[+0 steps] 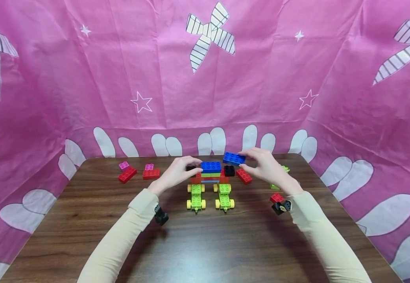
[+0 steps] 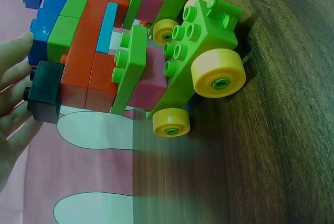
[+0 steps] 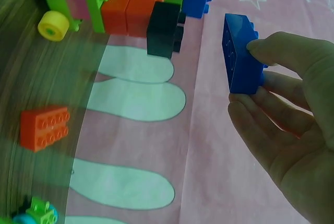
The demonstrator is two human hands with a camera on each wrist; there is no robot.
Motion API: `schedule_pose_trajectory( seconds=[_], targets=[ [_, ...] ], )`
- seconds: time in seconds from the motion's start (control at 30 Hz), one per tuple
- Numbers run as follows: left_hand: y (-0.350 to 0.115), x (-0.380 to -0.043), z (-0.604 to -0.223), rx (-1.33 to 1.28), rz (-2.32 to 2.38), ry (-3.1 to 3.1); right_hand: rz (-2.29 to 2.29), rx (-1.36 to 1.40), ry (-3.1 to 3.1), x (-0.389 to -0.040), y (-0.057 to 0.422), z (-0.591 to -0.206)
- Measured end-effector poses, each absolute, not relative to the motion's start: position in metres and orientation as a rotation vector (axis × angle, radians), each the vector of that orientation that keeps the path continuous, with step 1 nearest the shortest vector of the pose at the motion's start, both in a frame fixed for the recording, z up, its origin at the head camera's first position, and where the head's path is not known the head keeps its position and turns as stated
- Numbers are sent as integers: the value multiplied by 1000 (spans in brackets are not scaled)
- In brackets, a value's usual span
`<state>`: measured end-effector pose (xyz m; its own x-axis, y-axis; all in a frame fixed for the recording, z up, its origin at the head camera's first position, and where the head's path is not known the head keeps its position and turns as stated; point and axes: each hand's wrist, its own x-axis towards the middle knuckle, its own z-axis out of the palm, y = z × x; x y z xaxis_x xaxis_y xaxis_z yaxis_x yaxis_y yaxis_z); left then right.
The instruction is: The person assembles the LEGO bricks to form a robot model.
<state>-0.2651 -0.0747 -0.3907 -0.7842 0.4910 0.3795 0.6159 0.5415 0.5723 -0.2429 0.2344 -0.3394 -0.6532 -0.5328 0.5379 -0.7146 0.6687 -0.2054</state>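
The right hand (image 1: 264, 168) pinches a blue building brick (image 1: 233, 158) by its right end, above and right of the stacked blue brick (image 1: 210, 167), both long axes roughly left-right. The left hand (image 1: 176, 171) is nearer the latter; its grip cannot be determined.

A wheeled toy (image 1: 224, 190) stands on a brown surface (image 1: 205, 243), red bricks (image 1: 244, 176) either side, pink bricks (image 1: 124, 165) to its left.
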Motion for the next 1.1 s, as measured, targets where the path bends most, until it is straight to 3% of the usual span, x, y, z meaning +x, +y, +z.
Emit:
schedule_pose_trajectory(
  seconds=[1.1],
  targets=[
    [-75,-263,-391,-949,-1060,-2570,705,1093,-2520,-257,195,-353]
  ],
)
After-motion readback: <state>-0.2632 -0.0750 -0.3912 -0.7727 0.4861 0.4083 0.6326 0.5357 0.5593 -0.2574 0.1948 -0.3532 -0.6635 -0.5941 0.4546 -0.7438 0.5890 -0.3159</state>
